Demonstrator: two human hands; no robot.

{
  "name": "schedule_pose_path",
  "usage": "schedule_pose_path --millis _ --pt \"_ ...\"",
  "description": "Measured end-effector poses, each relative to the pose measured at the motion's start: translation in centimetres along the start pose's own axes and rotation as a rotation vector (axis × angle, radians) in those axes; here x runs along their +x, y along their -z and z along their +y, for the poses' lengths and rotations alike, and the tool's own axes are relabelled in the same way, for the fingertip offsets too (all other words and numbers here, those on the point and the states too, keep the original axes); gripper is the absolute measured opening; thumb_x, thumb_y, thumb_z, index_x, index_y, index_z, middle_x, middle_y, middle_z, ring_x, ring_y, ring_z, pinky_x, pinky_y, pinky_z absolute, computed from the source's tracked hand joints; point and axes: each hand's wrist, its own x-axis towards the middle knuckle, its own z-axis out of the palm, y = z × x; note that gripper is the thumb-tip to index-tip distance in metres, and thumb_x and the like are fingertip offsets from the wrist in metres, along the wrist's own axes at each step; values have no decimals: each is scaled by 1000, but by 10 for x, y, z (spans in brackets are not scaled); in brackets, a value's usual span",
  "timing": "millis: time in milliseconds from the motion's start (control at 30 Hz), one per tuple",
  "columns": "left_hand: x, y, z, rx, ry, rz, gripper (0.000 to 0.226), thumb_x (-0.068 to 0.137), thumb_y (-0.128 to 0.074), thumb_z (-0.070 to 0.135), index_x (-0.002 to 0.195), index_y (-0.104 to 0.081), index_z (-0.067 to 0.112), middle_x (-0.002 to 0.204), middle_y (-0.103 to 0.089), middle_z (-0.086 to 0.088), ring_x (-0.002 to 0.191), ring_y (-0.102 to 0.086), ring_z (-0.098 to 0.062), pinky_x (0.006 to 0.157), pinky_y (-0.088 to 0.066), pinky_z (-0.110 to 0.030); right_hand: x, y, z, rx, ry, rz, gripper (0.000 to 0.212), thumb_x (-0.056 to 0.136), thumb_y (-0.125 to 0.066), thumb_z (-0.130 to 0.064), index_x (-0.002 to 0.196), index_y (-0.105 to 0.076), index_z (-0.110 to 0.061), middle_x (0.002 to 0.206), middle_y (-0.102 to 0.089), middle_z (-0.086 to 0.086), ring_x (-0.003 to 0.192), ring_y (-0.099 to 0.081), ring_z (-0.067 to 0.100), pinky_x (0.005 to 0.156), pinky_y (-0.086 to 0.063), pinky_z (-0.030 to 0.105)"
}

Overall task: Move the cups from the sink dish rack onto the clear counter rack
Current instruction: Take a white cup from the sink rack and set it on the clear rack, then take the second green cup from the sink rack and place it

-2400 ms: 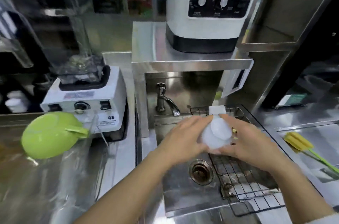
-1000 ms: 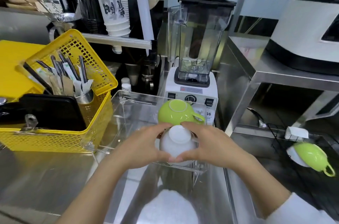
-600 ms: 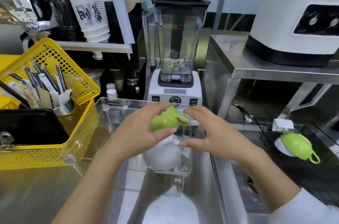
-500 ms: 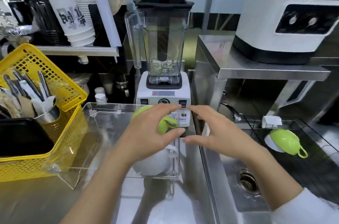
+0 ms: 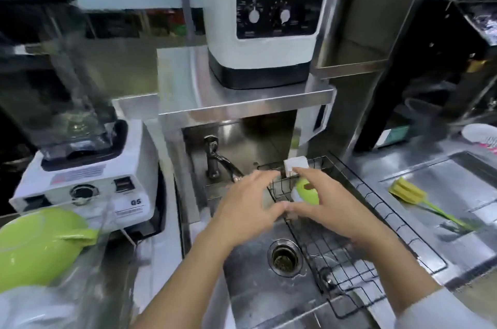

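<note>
A green cup (image 5: 308,193) lies on its side at the back of the black wire dish rack (image 5: 382,210) in the sink, against something white (image 5: 294,196). My right hand (image 5: 330,207) arches over this cup, fingers above and thumb below; blur hides whether it touches. My left hand (image 5: 248,205) hovers just left of the cup with fingers spread, holding nothing. At the lower left, another green cup (image 5: 40,245) and a blurred white cup (image 5: 29,307) sit upside down in the clear counter rack (image 5: 106,223).
A faucet (image 5: 215,156) and drain (image 5: 283,253) lie left of the wire rack, and a white block (image 5: 295,165) hangs on its back edge. A blender (image 5: 80,167) stands by the clear rack. A white appliance (image 5: 266,19) sits on the shelf above. A yellow-green brush (image 5: 408,192) lies right.
I set the white cup down in the clear rack beside the green one. Both hands let go and swung right to the sink rack, closing in around the remaining green cup.
</note>
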Motion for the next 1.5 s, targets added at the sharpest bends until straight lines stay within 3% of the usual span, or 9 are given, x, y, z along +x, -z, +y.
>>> schedule_pose_path --millis 300,567,733,900,967,1100,1267,1367,1500 --pt "112 -117 -31 -54 199 -190 65 84 -62 35 139 -33 16 148 -35 -9 138 -28 -21 113 -21 -30 53 5 155 90 -281 -13 72 70 -75 -40 130 -41 -18 129 -54 13 117 -52 30 97 -45 49" --pt "161 -175 -48 31 277 -294 83 76 -65 49 142 -23 21 156 -14 -7 141 -19 -27 116 -18 -38 97 -32 215 -38 -301 -78 104 67 -75 -47 144 -16 -9 145 -38 15 132 -36 30 106 -30 37" --pt "177 -195 -56 -6 331 -332 104 65 -72 55 145 -15 21 157 2 2 141 -20 -23 115 -22 -41 109 -50 233 75 -339 -133 115 48 -80 -54 139 -18 -22 128 -56 9 120 -51 28 97 -41 41" --pt "174 -209 -53 -130 363 -247 109 59 -81 42 144 -16 19 157 8 1 141 -21 -19 112 -17 -27 110 -57 235 58 -329 -76 113 44 -81 -51 136 -23 -20 118 -62 7 116 -53 28 92 -37 41" --pt "175 -207 -48 -188 370 -202 99 61 -82 32 141 -25 18 156 -5 -5 141 -22 -18 109 -17 -21 109 -57 228 84 -356 -56 115 48 -81 -47 141 -20 -20 123 -60 7 119 -50 27 96 -32 41" --pt "172 -188 -38 -252 298 -95 77 60 -83 24 128 -46 22 134 -45 -4 126 -41 -20 105 -30 -24 99 -46 205 128 -324 67 105 49 -82 -48 136 -29 -27 117 -62 2 116 -51 27 89 -31 39" --pt "150 -160 -15 -213 156 19 79 62 -81 27 131 -43 28 140 -38 4 132 -29 -16 105 -20 -21 69 -26 168 244 -168 252 86 51 -82 -37 125 -39 -43 105 -56 -15 107 -54 19 93 -43 44" --pt "128 -139 10 -201 15 89 82 63 -79 27 134 -38 27 143 -34 4 131 -23 -15 112 -20 -28 47 -18 148 395 -75 358 78 56 -81 -7 111 -46 -51 98 -64 -12 95 -59 1 86 -50 27" --pt "95 -92 38 -166 -149 180 91 66 -74 32 141 -23 20 144 -26 3 132 -18 -12 114 -20 -29 19 -11 109 484 -53 443 95 57 -80 -13 130 -32 -49 128 -52 1 119 -51 13 99 -47 41"
